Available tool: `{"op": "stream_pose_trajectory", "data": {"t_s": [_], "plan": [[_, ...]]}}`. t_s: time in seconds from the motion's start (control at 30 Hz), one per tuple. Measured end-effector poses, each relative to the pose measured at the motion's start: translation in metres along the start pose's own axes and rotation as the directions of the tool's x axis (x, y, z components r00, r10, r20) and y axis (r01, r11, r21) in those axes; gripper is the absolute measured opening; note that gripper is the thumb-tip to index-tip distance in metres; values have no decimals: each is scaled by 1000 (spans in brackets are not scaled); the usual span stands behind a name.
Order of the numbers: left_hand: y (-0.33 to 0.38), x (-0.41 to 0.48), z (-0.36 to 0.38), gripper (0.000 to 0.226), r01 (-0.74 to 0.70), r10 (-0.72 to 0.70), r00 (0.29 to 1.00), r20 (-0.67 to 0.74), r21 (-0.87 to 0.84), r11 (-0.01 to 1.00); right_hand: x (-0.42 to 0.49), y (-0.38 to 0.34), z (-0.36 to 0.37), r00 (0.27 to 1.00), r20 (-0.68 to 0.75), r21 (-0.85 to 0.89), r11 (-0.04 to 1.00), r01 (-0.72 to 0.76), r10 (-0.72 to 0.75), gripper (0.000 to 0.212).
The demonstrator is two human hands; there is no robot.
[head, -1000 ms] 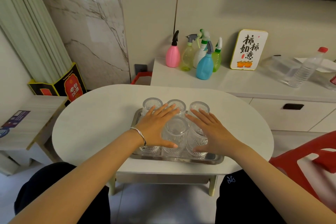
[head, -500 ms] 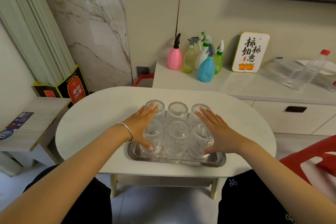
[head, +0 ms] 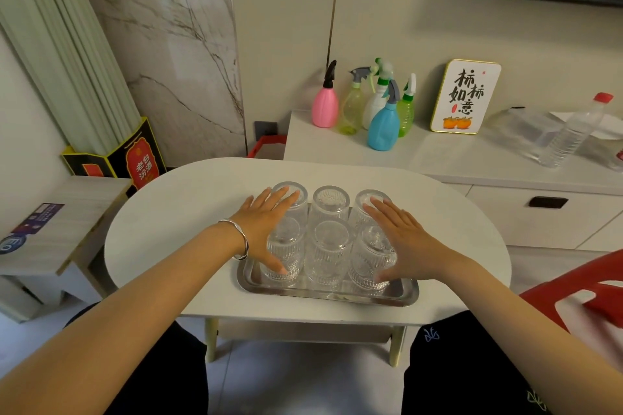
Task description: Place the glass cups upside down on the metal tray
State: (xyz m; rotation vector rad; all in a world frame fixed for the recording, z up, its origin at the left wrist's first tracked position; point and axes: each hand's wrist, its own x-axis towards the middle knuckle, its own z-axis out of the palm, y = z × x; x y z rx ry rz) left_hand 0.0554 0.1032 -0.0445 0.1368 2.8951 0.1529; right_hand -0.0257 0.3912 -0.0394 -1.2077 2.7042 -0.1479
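Observation:
Several ribbed glass cups (head: 328,248) stand upside down in two rows on the metal tray (head: 323,295), which lies at the near edge of the white oval table (head: 188,212). My left hand (head: 268,227), fingers straight and flat, rests against the left side of the cup group, thumb down by the near left cup (head: 283,254). My right hand (head: 403,239) presses flat against the right side, thumb by the near right cup (head: 371,259). Neither hand grips a cup.
Several coloured spray bottles (head: 384,121), a framed sign (head: 463,96) and a clear water bottle (head: 573,131) stand on the white cabinet behind the table. A low side table (head: 50,232) sits left, a red chair (head: 580,293) at the right.
Both hands slid off the tops of the cups outward to the left and right sides of the group. The camera view shifted slightly; the cups stayed on the tray.

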Motion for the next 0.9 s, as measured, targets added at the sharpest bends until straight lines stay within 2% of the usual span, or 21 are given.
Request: {"op": "stream_pose_trajectory", "data": {"t_s": [0.13, 0.3, 0.37, 0.43, 0.53, 0.67, 0.8, 0.83, 0.87, 0.9], "plan": [[0, 0, -3, 132, 1, 0, 1000, 26, -53, 999, 1, 2, 1, 1000, 14, 29, 1000, -1, 0, 122], [21, 11, -6, 110, 22, -28, 999, -23, -225, 974, 4, -2, -1, 998, 12, 281, 958, -62, 61, 115], [33, 17, -4, 100, -16, 0, 997, -74, -210, 977, 9, -7, 0, 995, -16, 326, 941, -91, 102, 108], [42, 23, -2, 89, -23, 6, 995, -97, -173, 985, 14, -10, 4, 990, -58, 314, 944, -101, 125, 92], [49, 31, 4, 74, -2, -11, 991, -137, -93, 996, 18, -12, 12, 983, -133, 193, 976, -101, 128, 68], [49, 37, 7, 70, 11, -19, 990, -142, -57, 998, 21, -10, 17, 977, -156, 185, 976, -117, 146, 66], [50, 38, 1, 70, 21, -29, 995, -90, -98, 995, 18, -21, -5, 989, -44, 239, 962, -129, 144, 65], [51, 39, -5, 71, 29, -40, 994, -98, -107, 994, 18, -28, -22, 989, -81, 293, 951, -98, 127, 66], [50, 43, -9, 72, 32, -47, 991, -126, -119, 992, 17, -35, -47, 976, -178, 401, 915, -47, 128, 67], [50, 45, -15, 72, 46, -61, 987, -148, -106, 993, 14, -47, -77, 936, -337, 460, 885, 67, 104, 66]]}}
